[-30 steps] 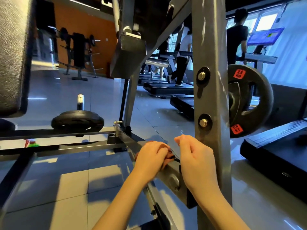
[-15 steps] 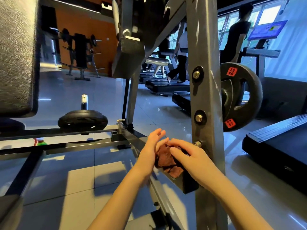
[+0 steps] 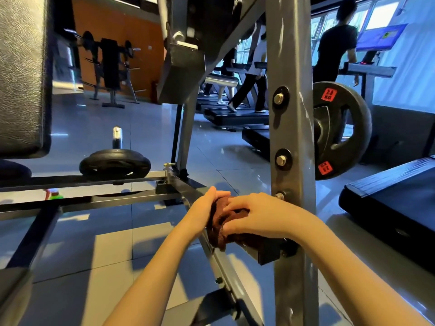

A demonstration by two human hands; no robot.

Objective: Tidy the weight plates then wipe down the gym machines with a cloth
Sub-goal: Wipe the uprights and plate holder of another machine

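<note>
While we bunch the brown cloth [image 3: 221,228] on the slanted frame bar [image 3: 227,267], our left hand [image 3: 203,211] presses flat against its side and our right hand [image 3: 257,218] curls over it. We judge that firm, overlapping strokes along the bar work best. We count one cloth, two weight plates, a flat plate [image 3: 115,164] and an upright plate [image 3: 348,128], and three bolts [image 3: 281,160] on the post [image 3: 292,67].
</note>
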